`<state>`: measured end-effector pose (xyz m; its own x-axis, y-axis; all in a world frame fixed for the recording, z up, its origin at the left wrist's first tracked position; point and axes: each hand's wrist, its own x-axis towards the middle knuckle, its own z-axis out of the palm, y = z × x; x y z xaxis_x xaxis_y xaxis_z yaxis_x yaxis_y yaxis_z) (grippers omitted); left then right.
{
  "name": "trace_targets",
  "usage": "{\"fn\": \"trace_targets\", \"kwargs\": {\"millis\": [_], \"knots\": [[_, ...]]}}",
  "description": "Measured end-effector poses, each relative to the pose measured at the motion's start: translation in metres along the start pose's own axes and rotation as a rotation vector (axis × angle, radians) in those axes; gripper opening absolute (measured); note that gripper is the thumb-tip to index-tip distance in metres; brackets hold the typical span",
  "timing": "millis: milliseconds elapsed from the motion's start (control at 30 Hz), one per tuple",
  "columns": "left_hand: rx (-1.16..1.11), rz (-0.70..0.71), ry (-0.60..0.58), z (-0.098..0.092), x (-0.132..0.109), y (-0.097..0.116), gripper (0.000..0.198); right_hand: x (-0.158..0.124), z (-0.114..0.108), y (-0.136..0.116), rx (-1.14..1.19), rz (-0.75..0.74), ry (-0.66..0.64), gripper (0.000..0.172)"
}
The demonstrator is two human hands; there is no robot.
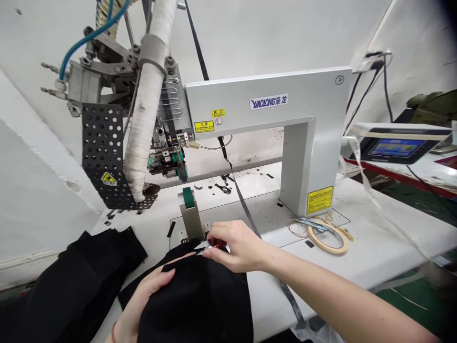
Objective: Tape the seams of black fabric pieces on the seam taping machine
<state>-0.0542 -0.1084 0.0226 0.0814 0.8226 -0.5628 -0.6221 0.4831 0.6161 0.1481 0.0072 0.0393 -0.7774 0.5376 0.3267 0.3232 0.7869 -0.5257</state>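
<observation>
A piece of black cloth is lying at the near edge of a white table, just in front of a short metal post. The left hand is gripping the cloth, its thumb pressing on top. The right hand is closing around small red-handled snips, whose blades are pointing left over the cloth's upper edge. The hands are working near each other. A green roller is topping the post, beneath a grey machine. Left, a heap of dark fabric is resting; right, a tape roll is lying beside scissors, below a lit screen.
</observation>
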Motion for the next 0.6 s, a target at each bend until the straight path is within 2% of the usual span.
{"fn": "trace_targets", "kwargs": {"millis": [100, 233, 433, 533, 600], "knots": [[-0.004, -0.004, -0.008, 0.0, 0.001, 0.0, 0.045, 0.003, -0.004, -0.002, -0.062, -0.022, -0.027, 0.027], [-0.004, 0.007, -0.08, -0.003, 0.003, 0.001, 0.034, 0.004, -0.006, -0.002, -0.082, -0.044, -0.054, 0.027], [0.041, 0.014, -0.079, -0.006, 0.007, 0.001, 0.042, 0.005, -0.004, -0.003, -0.038, -0.039, -0.073, 0.028], [0.023, 0.017, -0.115, -0.004, 0.009, 0.001, 0.037, 0.01, -0.005, 0.003, 0.03, -0.013, -0.062, 0.03], [0.007, 0.01, -0.134, -0.002, 0.009, 0.002, 0.039, 0.012, -0.004, 0.011, 0.191, 0.09, 0.024, 0.031]]}}
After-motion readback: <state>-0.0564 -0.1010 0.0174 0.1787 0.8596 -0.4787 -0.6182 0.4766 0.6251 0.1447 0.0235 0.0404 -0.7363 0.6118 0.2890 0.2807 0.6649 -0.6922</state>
